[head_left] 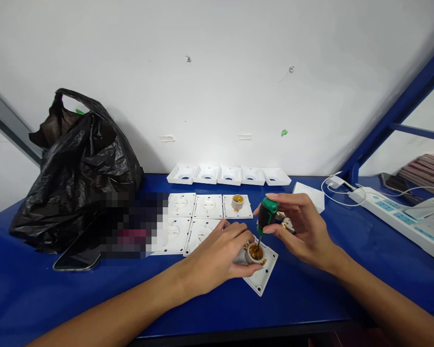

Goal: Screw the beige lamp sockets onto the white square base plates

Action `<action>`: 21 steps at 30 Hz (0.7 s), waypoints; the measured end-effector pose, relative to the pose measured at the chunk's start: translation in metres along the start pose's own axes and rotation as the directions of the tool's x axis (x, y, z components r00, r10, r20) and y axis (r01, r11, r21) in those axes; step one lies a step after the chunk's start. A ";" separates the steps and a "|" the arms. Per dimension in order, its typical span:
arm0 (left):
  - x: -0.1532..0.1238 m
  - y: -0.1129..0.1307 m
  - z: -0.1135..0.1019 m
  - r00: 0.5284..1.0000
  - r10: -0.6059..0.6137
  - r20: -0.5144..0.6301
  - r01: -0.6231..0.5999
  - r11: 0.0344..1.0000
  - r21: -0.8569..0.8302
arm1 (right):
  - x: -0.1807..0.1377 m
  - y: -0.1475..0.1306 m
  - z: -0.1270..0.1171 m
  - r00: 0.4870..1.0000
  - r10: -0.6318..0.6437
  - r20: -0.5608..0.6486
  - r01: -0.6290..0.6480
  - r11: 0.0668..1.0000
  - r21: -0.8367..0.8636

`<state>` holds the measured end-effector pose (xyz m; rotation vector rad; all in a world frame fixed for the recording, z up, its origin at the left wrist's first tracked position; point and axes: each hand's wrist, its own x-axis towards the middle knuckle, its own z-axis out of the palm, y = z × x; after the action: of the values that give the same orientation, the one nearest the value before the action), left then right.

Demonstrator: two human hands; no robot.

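The right hand [305,233] grips a screwdriver [267,217] by its green and black handle, fingers on its far side and thumb nearer. The shaft points down into a socket [250,259], a pale ring with a brass lining; the tip is hidden inside. The left hand [224,250] is closed around this socket, thumb along its near side, and the socket sits on a white plate [262,283] set cornerwise on the blue desk [210,313]. Small brass pieces show at the ring's sides.

Just behind the right hand lies a small pale part [288,224], mostly covered by the fingers. Beyond the left hand are more white plates in two rows; the rightmost of the back row bears a second socket [237,202] with a brass lining. Farther back, five white covers [229,177] stand side by side along the wall [220,96], each with a round hole. A white box [311,196] is to their right.

At far right are a power strip [386,207] and a white cable [347,205]. At far left, a black bag [90,168] stands behind a phone [75,255], with a pixelated patch beside them.
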<state>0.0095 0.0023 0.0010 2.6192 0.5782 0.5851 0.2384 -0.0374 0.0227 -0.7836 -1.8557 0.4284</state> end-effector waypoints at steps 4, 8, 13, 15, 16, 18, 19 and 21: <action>0.000 0.001 0.000 1.000 -0.008 -0.009 0.008 1.000 0.005 | 0.001 -0.001 0.001 1.000 -0.006 -0.013 0.006 1.000 0.002; 0.000 0.000 0.000 1.000 0.001 0.004 -0.001 1.000 -0.003 | 0.002 -0.001 0.000 1.000 -0.005 -0.014 0.005 1.000 -0.018; 0.000 -0.002 0.001 1.000 0.003 0.009 -0.003 1.000 0.000 | 0.003 0.003 0.001 0.998 -0.041 -0.050 0.039 0.998 -0.043; 0.000 -0.003 0.002 1.000 0.006 0.007 -0.006 1.000 -0.001 | 0.004 0.004 0.001 0.993 -0.083 -0.085 0.078 0.995 -0.066; 0.000 -0.003 0.002 1.000 0.006 0.006 -0.006 1.000 -0.002 | 0.004 0.005 0.001 0.990 -0.106 -0.096 0.099 0.992 -0.081; 0.000 -0.002 0.001 1.000 0.007 0.007 -0.007 1.000 -0.002 | 0.004 0.004 0.001 0.987 -0.139 -0.082 0.130 0.987 -0.098; 0.000 -0.002 0.001 1.000 0.008 0.006 -0.008 1.000 -0.002 | 0.004 0.003 0.000 0.989 -0.135 -0.062 0.129 0.987 -0.091; 0.000 -0.001 0.000 1.000 0.007 0.005 -0.007 1.000 -0.003 | 0.005 0.000 -0.001 0.996 -0.087 -0.028 0.086 0.995 -0.050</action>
<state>0.0093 0.0029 0.0003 2.6200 0.5660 0.5812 0.2379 -0.0340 0.0262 -0.7357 -1.8701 0.3154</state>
